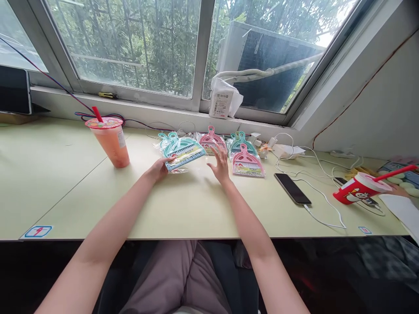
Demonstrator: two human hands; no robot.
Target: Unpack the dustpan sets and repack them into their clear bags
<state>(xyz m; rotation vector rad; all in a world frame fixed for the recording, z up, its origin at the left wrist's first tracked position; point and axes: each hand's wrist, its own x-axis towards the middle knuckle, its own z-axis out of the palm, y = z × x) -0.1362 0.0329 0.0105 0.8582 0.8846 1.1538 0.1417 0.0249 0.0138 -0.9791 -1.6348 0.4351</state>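
Note:
My left hand (159,169) grips the near left edge of a teal dustpan-and-brush set (185,155) in clear wrapping, tilted over the table. Just right of it, my right hand (220,165) is raised with its fingers spread and nothing in them. A pink set (209,138) lies behind my right hand, partly covered by its fingers. To the right, another pink set (248,162) lies in front of a teal set (242,143). More teal wrapping and a handle show behind the set at my left hand.
An orange drink cup (113,144) stands at the left. On the right are a phone (292,188) on a white cable, a tilted red cup (360,188) and a person's hand and sleeve. A white box (221,104) sits on the sill. The table's front edge is near me.

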